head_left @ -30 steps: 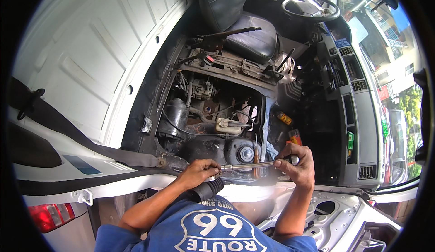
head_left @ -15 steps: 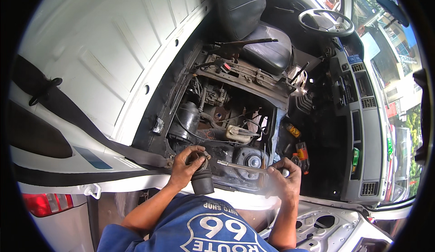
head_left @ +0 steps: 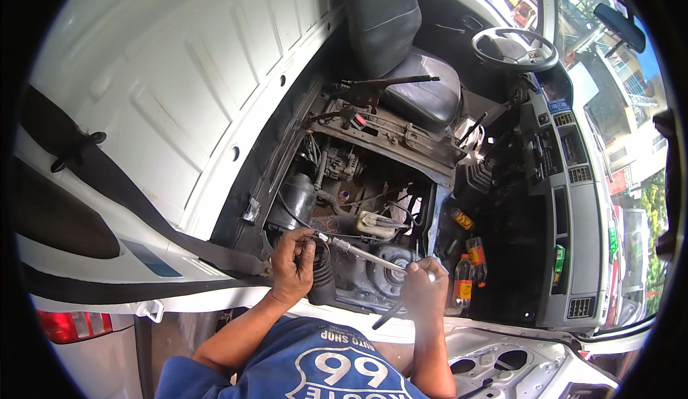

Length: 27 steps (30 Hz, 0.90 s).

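My left hand [head_left: 291, 271] is closed round the upper end of a black ribbed rubber hose [head_left: 323, 278], which hangs in front of my shirt. A metal clamp sits at the hose's top, by my thumb and fingers. In my closed right hand [head_left: 424, 288] is a long-shafted socket wrench [head_left: 369, 257]. Its shaft slants up to the left, and the socket end meets the clamp area beside my left fingers. Below the right hand, the wrench's dark handle [head_left: 388, 315] sticks out toward the lower left. Just beyond both hands lies the open engine bay [head_left: 358, 197] of a vehicle.
Inside the bay are a dark cylindrical housing [head_left: 292, 200] and a whitish plastic reservoir [head_left: 380, 223]. Drink bottles [head_left: 464, 281] stand on the footwell floor at right. Beyond are a black seat [head_left: 423, 87] and steering wheel [head_left: 514, 48]. A seat belt [head_left: 136, 191] crosses at left.
My right hand has moved left, bringing the wrench's socket end from apart to against the hose's clamp. My left hand still holds the hose, slightly turned. The view has shifted a little.
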Each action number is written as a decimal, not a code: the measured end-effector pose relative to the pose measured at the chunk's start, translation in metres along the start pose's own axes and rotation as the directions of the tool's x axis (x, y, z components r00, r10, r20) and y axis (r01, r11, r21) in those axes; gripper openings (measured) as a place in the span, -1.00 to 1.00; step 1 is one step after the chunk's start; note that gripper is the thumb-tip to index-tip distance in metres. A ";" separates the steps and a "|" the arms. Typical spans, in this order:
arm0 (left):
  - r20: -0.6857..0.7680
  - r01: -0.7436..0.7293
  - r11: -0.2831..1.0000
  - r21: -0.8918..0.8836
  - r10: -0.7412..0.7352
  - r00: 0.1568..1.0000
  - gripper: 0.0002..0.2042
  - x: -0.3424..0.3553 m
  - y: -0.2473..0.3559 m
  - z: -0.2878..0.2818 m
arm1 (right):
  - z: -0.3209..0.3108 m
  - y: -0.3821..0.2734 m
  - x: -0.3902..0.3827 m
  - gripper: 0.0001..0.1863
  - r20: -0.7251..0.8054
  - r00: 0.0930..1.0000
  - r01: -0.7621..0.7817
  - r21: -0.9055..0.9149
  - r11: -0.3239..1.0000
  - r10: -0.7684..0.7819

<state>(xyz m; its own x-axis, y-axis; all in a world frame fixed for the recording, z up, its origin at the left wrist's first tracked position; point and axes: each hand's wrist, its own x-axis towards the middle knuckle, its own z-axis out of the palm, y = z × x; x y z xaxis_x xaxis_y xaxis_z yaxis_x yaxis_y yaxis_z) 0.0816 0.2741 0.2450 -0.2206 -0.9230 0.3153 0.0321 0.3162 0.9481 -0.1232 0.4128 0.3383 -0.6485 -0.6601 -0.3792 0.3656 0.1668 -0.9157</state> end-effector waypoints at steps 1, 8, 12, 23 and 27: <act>-0.004 0.000 1.000 -0.029 0.000 1.000 -0.77 0.002 0.002 0.002 | 0.001 0.002 0.002 -0.81 0.005 1.000 0.003 0.037 0.999 -0.003; -0.047 -0.064 0.996 -0.065 0.061 0.997 -0.81 0.017 0.010 0.007 | 0.002 0.005 0.004 -0.77 0.120 0.988 -0.126 0.259 0.958 0.097; -0.081 -0.120 0.993 -0.014 0.118 0.990 -0.81 0.024 0.016 0.010 | 0.001 0.007 0.005 -0.74 0.182 0.975 -0.173 0.265 0.948 0.127; 0.008 -0.274 0.960 0.053 0.274 0.962 -0.83 0.039 0.027 0.019 | 0.000 -0.003 0.023 -0.71 0.300 0.926 -0.335 0.364 0.869 0.231; -0.128 -0.144 0.985 -0.098 0.131 0.983 -0.83 0.048 0.026 0.018 | 0.002 -0.008 0.020 -0.70 0.252 0.950 -0.274 0.381 0.883 0.186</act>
<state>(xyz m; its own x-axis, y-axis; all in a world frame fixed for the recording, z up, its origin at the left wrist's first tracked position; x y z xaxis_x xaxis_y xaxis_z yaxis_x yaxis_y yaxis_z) 0.0545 0.2422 0.2840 -0.0875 -0.8940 0.4395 0.1590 0.4230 0.8921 -0.1379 0.3971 0.3379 -0.3793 -0.7807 -0.4967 0.7549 0.0494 -0.6540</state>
